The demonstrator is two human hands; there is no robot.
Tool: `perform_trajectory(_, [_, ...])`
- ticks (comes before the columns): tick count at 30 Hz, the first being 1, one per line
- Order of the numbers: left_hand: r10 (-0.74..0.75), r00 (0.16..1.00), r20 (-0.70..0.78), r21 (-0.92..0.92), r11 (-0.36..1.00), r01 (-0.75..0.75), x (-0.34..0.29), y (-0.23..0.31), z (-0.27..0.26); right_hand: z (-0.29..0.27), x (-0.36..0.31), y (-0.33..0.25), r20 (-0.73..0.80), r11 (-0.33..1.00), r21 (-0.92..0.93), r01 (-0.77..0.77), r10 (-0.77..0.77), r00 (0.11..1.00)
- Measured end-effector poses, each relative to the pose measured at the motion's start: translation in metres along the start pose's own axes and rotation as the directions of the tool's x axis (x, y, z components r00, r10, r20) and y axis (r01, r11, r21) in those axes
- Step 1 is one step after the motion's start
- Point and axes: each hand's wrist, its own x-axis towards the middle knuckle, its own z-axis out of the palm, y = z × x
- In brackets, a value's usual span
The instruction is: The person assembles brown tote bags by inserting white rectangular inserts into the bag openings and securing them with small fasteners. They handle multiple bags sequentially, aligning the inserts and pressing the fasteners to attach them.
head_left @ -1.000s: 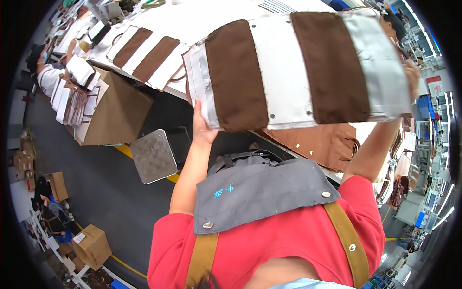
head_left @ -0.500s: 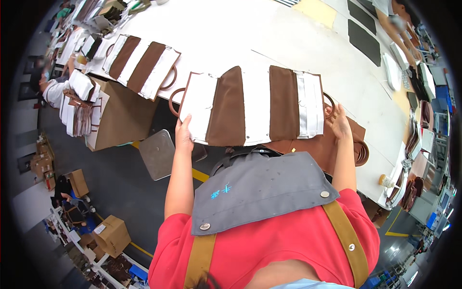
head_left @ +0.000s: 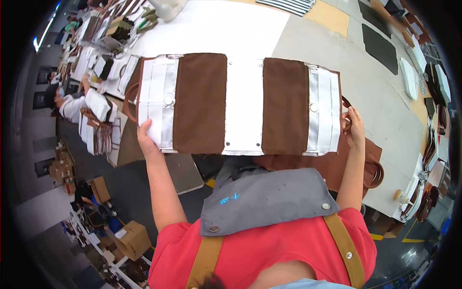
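Observation:
An unsewn handbag body is stretched out flat in front of me, white with two brown fabric panels. Each white end strip carries a round metal snap, and a brown handle loops out past the left end. My left hand grips the lower left edge, its thumb on the white face and the other fingers hidden behind. At the right end, my right hand is closed round the edge beside the other handle, mostly tucked behind. Brown bag pieces with handles lie under and beyond the right side of the body.
A long white table stretches ahead, with dark flat panels at the far right. Stacked bag pieces stand at the left, near a co-worker. A grey stool seat is low by my left forearm; cardboard boxes sit behind.
The bag body has come closer and been pulled out wider and flatter between my hands. My left hand has moved left, my right hand slightly right. Both keep their hold.

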Motion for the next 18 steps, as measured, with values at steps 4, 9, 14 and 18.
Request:
perform_trajectory(4, [0.083,0.989,0.122,0.149,0.984,-0.101,0.091,0.014,0.013,0.074,0.027,-0.018,-0.062,0.994,-0.103,0.029,-0.036,0.997])
perform_trajectory(9, [0.024,0.981,0.193,0.193,0.979,-0.062,0.224,-0.012,0.004,0.156,0.067,-0.015,-0.157,0.979,-0.205,0.010,-0.043,0.987])
perform_trajectory(14, [-0.115,0.960,0.254,0.228,0.972,0.056,0.303,-0.045,-0.011,0.194,0.085,-0.008,-0.304,0.954,-0.295,-0.054,-0.040,0.952])
perform_trajectory(18, [-0.194,0.947,0.256,0.631,0.775,-0.012,0.343,-0.068,-0.038,0.206,0.097,0.016,-0.366,0.911,-0.385,-0.147,-0.004,0.931])
